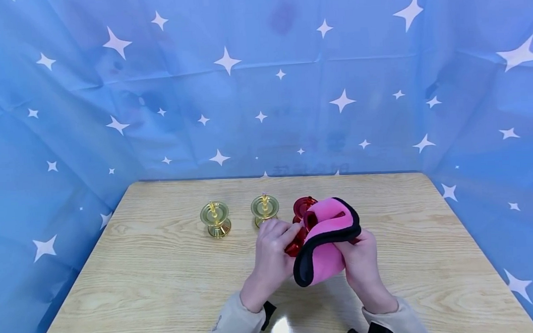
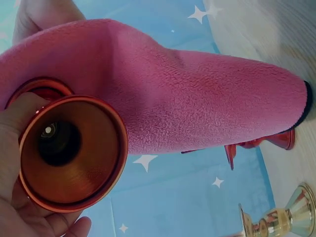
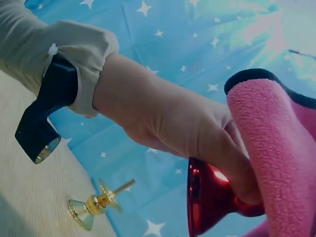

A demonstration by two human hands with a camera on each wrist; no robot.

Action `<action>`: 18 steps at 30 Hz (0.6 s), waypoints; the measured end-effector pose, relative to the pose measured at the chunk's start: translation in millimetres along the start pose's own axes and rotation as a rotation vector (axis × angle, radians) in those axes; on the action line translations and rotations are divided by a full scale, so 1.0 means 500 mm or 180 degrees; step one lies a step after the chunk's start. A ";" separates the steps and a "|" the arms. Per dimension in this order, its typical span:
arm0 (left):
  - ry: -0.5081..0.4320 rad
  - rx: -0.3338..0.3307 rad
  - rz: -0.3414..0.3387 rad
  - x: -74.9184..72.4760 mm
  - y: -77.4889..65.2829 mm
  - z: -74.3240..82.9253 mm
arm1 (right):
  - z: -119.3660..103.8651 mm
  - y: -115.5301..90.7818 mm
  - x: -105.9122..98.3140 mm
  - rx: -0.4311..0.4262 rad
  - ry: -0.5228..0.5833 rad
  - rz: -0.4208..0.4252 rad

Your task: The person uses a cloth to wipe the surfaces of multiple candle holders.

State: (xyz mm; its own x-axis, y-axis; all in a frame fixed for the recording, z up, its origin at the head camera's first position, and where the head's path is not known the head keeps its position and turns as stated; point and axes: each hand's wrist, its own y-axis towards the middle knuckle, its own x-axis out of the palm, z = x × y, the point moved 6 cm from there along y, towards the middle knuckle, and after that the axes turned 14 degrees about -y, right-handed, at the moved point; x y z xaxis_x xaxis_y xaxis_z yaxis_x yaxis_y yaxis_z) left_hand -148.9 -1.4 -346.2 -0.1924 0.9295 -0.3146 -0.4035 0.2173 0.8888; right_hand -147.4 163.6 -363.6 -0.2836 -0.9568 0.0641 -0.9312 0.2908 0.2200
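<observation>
My left hand [image 1: 272, 253] grips a shiny red metal candle holder [image 1: 295, 244] by its stem, just above the flared base. In the left wrist view the hollow underside of that base [image 2: 89, 177] faces the camera. My right hand [image 1: 362, 264] holds a pink fleecy cloth [image 1: 329, 265] with black edging, pinching it with the thumb on the near side. The cloth is folded over the upper part of the candle holder and hides much of it. In the right wrist view, my left thumb lies along the red holder [image 3: 212, 197] beside the cloth.
A second red candle holder [image 1: 303, 204] stands on the wooden table [image 1: 164, 280] behind the cloth, partly covered by it. To its left stand two gold candle holders, one in the middle [image 1: 265, 206] and one farther left [image 1: 218, 231]. A blue star-patterned curtain [image 1: 245, 98] hangs behind.
</observation>
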 end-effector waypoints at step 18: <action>-0.0159 -0.0195 -0.0107 -0.008 -0.009 -0.006 | -0.023 0.018 -0.019 -0.0143 0.0614 -0.0013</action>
State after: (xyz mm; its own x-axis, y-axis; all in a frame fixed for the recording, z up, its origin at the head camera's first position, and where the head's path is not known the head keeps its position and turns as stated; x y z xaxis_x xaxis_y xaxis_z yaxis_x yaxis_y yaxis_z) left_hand -149.2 -6.8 -350.0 -0.1336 0.9360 -0.3257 -0.4631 0.2316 0.8555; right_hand -150.5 175.4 -351.1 -0.2266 -0.9420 0.2475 -0.9198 0.2906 0.2636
